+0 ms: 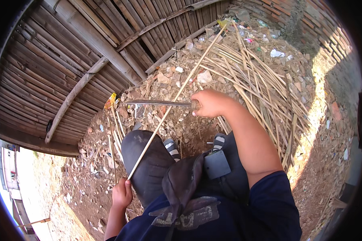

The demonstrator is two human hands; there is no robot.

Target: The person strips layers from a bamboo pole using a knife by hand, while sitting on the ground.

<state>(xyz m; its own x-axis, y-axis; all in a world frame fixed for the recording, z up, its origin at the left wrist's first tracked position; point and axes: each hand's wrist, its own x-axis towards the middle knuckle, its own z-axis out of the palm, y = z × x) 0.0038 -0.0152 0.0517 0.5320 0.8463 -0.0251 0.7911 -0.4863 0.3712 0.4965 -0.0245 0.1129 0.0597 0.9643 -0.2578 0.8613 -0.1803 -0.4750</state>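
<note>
My left hand [122, 193], low and left beside my knee, is closed round the near end of a long pale bamboo strip [152, 136]. The strip slants up and away to the right, passing over my left thigh toward the far rubble. Ahead of me, my right hand [211, 103] grips the handle of a long, dark-bladed knife [153, 103]. Its blade points left and crosses the strip near the strip's middle. Whether blade and strip touch, I cannot tell.
A heap of split bamboo strips [265, 94] lies to the right on stony ground. Several more strips [116, 132] lie left of my knee. A bamboo wall [68, 64] curves along the left, and a brick wall [321, 24] stands far right. Litter and broken bricks are scattered about.
</note>
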